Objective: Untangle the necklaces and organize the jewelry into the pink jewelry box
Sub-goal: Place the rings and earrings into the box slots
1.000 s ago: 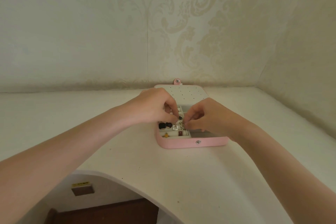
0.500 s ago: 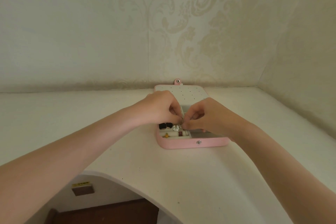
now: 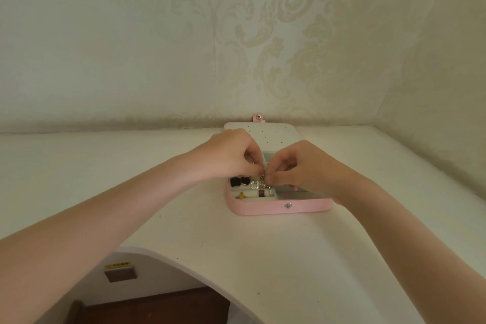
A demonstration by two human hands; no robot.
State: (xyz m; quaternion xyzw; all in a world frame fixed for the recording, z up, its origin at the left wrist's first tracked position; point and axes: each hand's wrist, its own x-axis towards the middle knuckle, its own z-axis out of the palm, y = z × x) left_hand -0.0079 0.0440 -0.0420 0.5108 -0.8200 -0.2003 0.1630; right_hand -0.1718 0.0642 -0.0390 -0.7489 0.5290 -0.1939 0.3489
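The pink jewelry box (image 3: pixel 263 208) lies open on the white desk (image 3: pixel 184 218), its dotted white lid (image 3: pixel 273 133) folded back flat toward the wallpapered wall (image 3: pixel 236 47), with the snap tab (image 3: pixel 258 117) at the far edge of the lid. Both hands meet above the middle of the box. The left hand (image 3: pixel 228 155) has its fingers curled, thumb and fingertips pinching a small silvery piece of jewelry (image 3: pixel 264 179); the right hand (image 3: pixel 302 166) pinches the same piece from the other side, fingertips touching the left hand's. What exactly the piece is cannot be told.

In the box's near left compartments sit two black stones in gold settings (image 3: pixel 239 181), a clear sparkling square piece (image 3: pixel 254 184), a small gold item (image 3: pixel 241 195) and a dark red ring (image 3: pixel 261 193). The right part of the box is mostly hidden under the right hand. A metal snap (image 3: pixel 288 206) shows on the box's front wall.
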